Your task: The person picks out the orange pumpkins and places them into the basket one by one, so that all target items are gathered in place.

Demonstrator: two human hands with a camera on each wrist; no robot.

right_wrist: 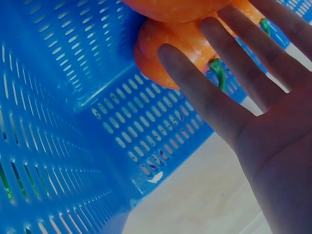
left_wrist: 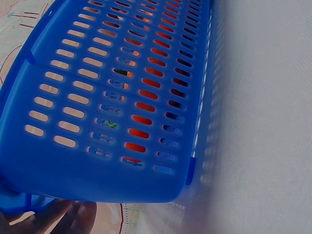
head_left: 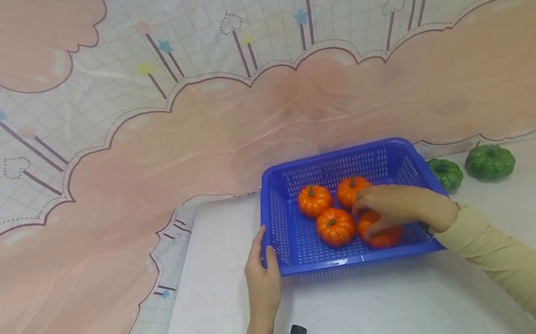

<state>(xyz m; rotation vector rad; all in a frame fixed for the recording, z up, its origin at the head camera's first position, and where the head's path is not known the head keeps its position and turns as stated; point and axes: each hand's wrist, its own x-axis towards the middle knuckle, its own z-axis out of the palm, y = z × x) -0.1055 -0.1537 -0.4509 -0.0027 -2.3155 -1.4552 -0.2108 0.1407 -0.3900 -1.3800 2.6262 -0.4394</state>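
Observation:
A blue plastic basket (head_left: 358, 259) with slotted walls holds several small orange pumpkins, some with green stems. My left hand (head_left: 263, 277) grips the basket's left rim near its front corner; in the left wrist view its fingers (left_wrist: 78, 217) show at the rim. My right hand (head_left: 395, 205) reaches over the right wall and lies over the front right pumpkin (head_left: 387, 238), partly covering it. The right wrist view shows spread, fairly straight fingers (right_wrist: 195, 85) in front of a pumpkin (right_wrist: 153, 61). Beside this one sit the front left pumpkin (head_left: 335, 228) and two behind (head_left: 314, 200).
Just right of the basket a green pumpkin (head_left: 446, 174) is partly hidden by its wall, with another green pumpkin (head_left: 489, 162) beside it. The basket stands on a white table (head_left: 378, 314). A patterned cloth (head_left: 165, 154) hangs behind.

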